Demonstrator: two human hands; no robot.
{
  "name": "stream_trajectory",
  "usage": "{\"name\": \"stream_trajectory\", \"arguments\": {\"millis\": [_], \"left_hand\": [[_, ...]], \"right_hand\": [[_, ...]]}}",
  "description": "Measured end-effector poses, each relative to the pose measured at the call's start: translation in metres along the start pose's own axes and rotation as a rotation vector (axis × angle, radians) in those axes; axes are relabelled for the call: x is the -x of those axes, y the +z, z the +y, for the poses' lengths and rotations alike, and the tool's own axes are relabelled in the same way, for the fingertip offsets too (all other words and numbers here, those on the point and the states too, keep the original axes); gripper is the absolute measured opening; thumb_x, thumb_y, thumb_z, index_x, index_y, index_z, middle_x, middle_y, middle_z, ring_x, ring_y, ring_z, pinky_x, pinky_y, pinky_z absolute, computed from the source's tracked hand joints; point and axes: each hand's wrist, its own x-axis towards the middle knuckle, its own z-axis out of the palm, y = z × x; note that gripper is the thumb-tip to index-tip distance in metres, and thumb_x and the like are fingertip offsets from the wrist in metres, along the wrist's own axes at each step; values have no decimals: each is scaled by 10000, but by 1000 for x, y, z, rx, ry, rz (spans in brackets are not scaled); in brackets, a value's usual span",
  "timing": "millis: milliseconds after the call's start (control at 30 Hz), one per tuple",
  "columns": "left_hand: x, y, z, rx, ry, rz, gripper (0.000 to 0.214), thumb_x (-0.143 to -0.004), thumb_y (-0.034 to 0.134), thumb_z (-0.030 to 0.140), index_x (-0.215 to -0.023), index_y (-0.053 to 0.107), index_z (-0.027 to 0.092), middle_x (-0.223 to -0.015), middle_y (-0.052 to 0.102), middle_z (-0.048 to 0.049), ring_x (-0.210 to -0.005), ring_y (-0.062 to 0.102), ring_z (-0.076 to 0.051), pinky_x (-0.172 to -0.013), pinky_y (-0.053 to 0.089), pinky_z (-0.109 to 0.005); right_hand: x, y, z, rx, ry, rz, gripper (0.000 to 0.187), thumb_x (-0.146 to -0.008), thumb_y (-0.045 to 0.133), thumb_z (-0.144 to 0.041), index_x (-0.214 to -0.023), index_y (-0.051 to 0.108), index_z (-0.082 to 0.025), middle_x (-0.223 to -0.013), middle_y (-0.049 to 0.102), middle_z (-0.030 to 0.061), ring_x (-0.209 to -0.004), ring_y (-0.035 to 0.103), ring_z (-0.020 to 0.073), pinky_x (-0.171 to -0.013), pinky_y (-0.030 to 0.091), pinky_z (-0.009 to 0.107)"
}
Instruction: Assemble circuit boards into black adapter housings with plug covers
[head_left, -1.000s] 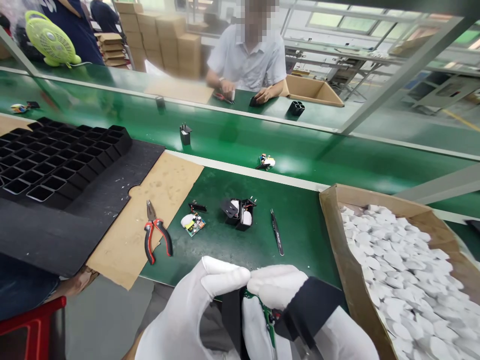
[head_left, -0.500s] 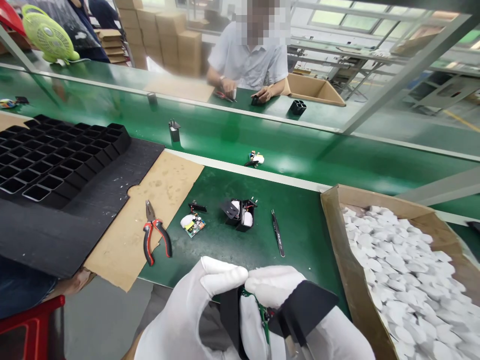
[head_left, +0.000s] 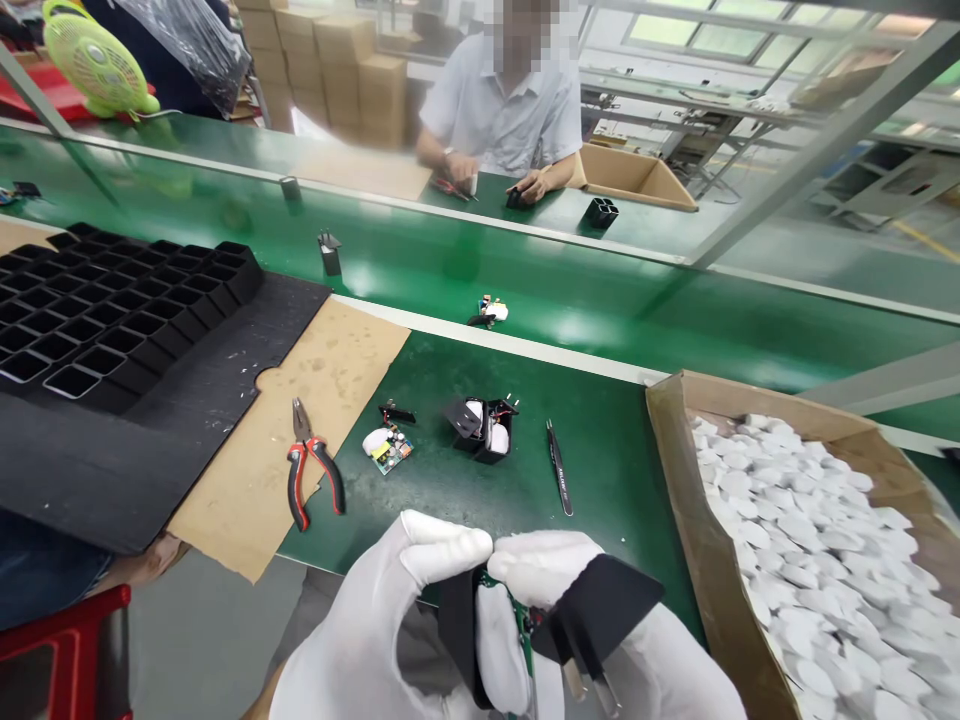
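Both my hands wear white gloves and meet at the bottom centre. My left hand (head_left: pixel 382 630) is closed on a black charger shell (head_left: pixel 456 630). My right hand (head_left: pixel 570 590) is closed on a black plug cap with metal prongs (head_left: pixel 596 615). A green circuit board (head_left: pixel 517 625) with a white pad shows between the two parts. On the green mat ahead lie a black open charger housing (head_left: pixel 484 428), a small loose circuit board (head_left: pixel 386 448), black tweezers (head_left: pixel 559 478) and red-handled pliers (head_left: pixel 311 470).
A cardboard box (head_left: pixel 679 500) of several white pads stands at the right. A black cell tray (head_left: pixel 112 320) sits at the left on brown card. On the green conveyor (head_left: pixel 600 300) ride a black plug (head_left: pixel 328 252) and a small part (head_left: pixel 489 312). A person in a white shirt (head_left: pixel 510 110) works opposite.
The black plug and the small part on the conveyor have drifted left. In my hands the plug cap has tilted so its prongs now show.
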Motion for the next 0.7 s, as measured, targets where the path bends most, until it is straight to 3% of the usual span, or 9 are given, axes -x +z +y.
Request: {"name": "stream_trajectory", "arguments": {"millis": [133,233,367,433,500,600,700], "left_hand": [[5,7,-2,30,-7,27,448,-1053,684,477,-1426,633,234,-1403,685,-120,-1154,719,-260,-977,646,-478],[8,10,-4,46,-42,31,506,-972,769,499,-1424,637,310,-1312,722,-103,-1111,748,-290,-944,668,-459],[9,8,-5,63,-86,29,709,-804,910,423,-1447,615,374,-1242,735,-97,-1136,765,-373,-942,684,-499],[10,6,-5,69,-102,24,751,-765,928,368,-1448,615,375,-1261,733,-96,-1154,765,-385,-958,683,-512],[11,7,-5,73,-120,16,763,-747,933,336,-1441,618,384,-1258,740,-84,-1135,776,-380,-952,690,-514],[13,15,-5,84,-166,2,689,-812,894,329,-1435,612,419,-1058,767,-33,-933,812,-313,-805,723,-449],[15,26,-5,95,-211,-14,515,-972,757,294,-1441,591,425,-832,721,4,-722,778,-230,-634,702,-356]], "right_hand": [[-1,1,0,18,5,8,128,-908,878,-235,-1031,899,-206,-846,819,50,-801,833,254,-746,692,295],[-1,2,-1,20,-7,15,78,-934,843,-215,-987,900,-215,-824,808,41,-787,832,251,-731,691,290],[1,3,-3,9,-31,17,126,-905,868,-199,-1025,894,-229,-881,816,49,-840,834,272,-812,715,337],[3,4,-4,-2,-47,5,188,-882,891,-197,-1067,883,-227,-913,822,58,-858,831,281,-839,722,362],[5,4,-6,-14,-62,-15,136,-918,854,-205,-1051,871,-229,-896,815,57,-843,825,273,-844,726,372],[7,5,-9,-30,-84,-43,86,-967,784,-189,-940,836,-251,-787,770,36,-788,809,250,-870,727,371],[11,10,-12,-39,-94,-66,230,-860,855,-94,-962,783,-288,-749,745,12,-721,797,242,-798,727,326]]}}
